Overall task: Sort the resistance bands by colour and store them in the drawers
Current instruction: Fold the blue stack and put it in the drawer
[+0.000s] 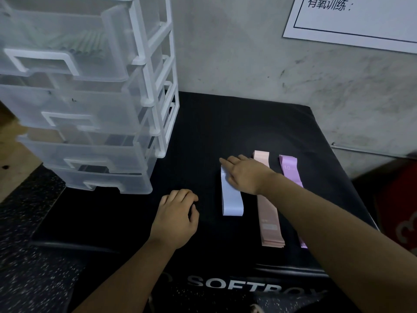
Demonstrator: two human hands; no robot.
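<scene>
Three stacks of flat resistance bands lie side by side on a black padded box: pale blue bands, pink bands and purple bands. My right hand rests flat on the far end of the pale blue bands, fingers stretched out. My left hand lies on the pad to the left of them, fingers loosely curled, holding nothing. A translucent plastic drawer unit stands at the left; its drawers are pulled out in steps, and green bands show through the top drawer.
A grey wall rises behind the pad, with a white printed sheet at the upper right. Speckled dark floor lies at the lower left. Something red sits to the right of the pad.
</scene>
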